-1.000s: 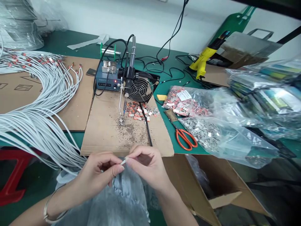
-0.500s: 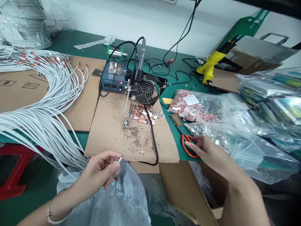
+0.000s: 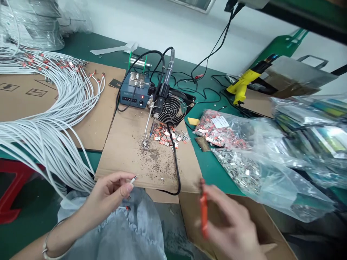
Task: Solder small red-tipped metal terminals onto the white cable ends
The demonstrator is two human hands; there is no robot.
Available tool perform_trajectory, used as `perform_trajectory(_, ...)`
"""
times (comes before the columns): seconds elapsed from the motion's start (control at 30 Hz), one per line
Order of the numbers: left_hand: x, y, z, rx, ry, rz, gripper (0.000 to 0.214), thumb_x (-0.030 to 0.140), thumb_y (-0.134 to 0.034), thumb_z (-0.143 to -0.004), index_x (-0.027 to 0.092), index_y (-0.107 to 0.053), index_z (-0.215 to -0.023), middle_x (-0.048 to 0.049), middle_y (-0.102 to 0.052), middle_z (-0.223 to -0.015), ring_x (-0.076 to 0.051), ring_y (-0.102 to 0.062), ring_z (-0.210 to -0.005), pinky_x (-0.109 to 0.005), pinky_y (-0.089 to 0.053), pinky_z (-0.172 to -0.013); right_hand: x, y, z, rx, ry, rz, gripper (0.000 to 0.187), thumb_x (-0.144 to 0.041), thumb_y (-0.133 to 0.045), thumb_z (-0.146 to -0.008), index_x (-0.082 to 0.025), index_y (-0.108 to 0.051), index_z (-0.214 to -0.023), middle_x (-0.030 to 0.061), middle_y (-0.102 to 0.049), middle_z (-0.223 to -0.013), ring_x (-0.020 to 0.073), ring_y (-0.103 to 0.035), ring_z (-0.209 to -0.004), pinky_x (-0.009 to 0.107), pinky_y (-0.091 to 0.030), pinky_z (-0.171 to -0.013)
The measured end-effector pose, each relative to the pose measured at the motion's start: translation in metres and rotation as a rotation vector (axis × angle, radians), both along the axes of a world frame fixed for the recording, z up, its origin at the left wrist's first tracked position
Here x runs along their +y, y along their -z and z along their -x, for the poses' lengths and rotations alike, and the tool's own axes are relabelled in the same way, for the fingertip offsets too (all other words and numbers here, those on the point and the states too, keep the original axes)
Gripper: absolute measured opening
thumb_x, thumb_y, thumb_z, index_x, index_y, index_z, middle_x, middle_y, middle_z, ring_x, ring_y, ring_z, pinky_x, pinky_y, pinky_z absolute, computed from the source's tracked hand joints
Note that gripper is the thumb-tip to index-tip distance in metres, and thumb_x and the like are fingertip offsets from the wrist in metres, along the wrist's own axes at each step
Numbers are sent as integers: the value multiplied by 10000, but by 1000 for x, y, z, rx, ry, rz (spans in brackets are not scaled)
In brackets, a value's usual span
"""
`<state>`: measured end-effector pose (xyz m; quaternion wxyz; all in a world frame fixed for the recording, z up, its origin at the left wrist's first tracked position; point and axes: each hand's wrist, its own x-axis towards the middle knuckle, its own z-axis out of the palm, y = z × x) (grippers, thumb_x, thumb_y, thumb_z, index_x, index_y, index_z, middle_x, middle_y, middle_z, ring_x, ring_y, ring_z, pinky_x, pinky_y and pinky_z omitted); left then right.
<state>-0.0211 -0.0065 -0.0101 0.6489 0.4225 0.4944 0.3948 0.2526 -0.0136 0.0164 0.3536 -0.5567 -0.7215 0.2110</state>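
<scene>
My left hand (image 3: 108, 193) is closed in a pinch on the stripped end of a thin white cable (image 3: 132, 179), held just in front of the near edge of a cardboard mat (image 3: 127, 151). My right hand (image 3: 230, 225) is blurred by motion at the lower right and grips orange-handled scissors (image 3: 203, 211) above an open cardboard box (image 3: 195, 213). A soldering iron (image 3: 159, 97) stands in its holder at the back of the mat, with a small pile of red-and-silver connectors (image 3: 169, 135) beside its tip.
A big bundle of white cables (image 3: 46, 119) curves across the left on cardboard. A blue soldering station (image 3: 134, 95) and a small fan (image 3: 172, 108) stand behind the mat. Plastic bags of connectors (image 3: 238, 144) and a yellow glue gun (image 3: 244, 83) lie to the right.
My right hand left the cable end, reached right to the scissors on the green table, picked them up and brought them back toward me. My left hand kept hold of the cable.
</scene>
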Motion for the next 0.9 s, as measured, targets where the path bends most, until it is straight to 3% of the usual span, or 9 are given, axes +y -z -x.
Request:
perform_trajectory(0.07, 1, -4, -2, 25, -28, 3, 327, 357, -651, -751, 145, -644, -1000, 70, -445, -540, -38, -322, -374, -173, -235, -360, -11, 0, 23, -115, -262, 45, 603, -274, -758, -520, -215, -594, -1098, 90, -685, -924, 273, -654, -790, 316, -534, -655)
perform_trajectory(0.13, 2, -9, -3, 51, -26, 6, 334, 342, -659, -739, 135, -655, -1000, 70, -434, -521, -50, -323, -391, -179, -235, -366, -14, -1, 38, -197, -356, 129, 620, -302, -729, -583, -198, -548, -1167, 120, -669, -990, 279, -650, -826, 312, -542, -639)
perform_trajectory(0.23, 1, -13, -3, 81, -1, -12, 323, 333, -658, -734, 124, -678, -979, 73, -407, -479, -65, -307, -408, -190, -252, -384, -10, -3, 47, -223, -328, 272, 389, -279, -613, -728, -215, -567, -1109, 73, -670, -810, 219, -639, -690, 277, -527, -571)
perform_trajectory(0.37, 1, -12, -1, 125, 55, -77, 296, 315, -624, -768, 140, -708, -992, 8, -521, -595, -112, -419, -539, -226, -366, -503, -3, -7, 51, -233, -370, 357, 256, -297, -587, -764, -227, -604, -1011, 12, -593, -650, 183, -581, -608, 263, -490, -549)
perform_trajectory(0.53, 2, -7, 0, 163, 111, -160, 258, 309, -585, -799, 126, -731, -910, -54, -577, -716, -151, -483, -637, -250, -393, -559, 2, -14, 56, -229, -415, 413, 237, -265, -578, -775, -215, -625, -1002, -8, -566, -632, 159, -542, -582, 253, -448, -538)
perform_trajectory(0.73, 4, -8, 0, 99, 107, -157, 167, 245, -600, -793, 129, -721, -796, 6, -486, -611, -100, -417, -546, -208, -349, -480, 1, -11, 52, -186, -447, 452, 200, -239, -489, -834, -204, -607, -992, 32, -625, -738, 183, -589, -711, 281, -482, -627)
perform_trajectory(0.9, 5, -6, -1, -42, 118, -74, 143, 241, -612, -796, 146, -718, -801, 40, -425, -609, -41, -291, -453, -166, -197, -361, 1, -4, 49, -126, -438, 434, 229, -248, -506, -843, -216, -610, -1045, 31, -640, -751, 179, -590, -700, 270, -483, -619)
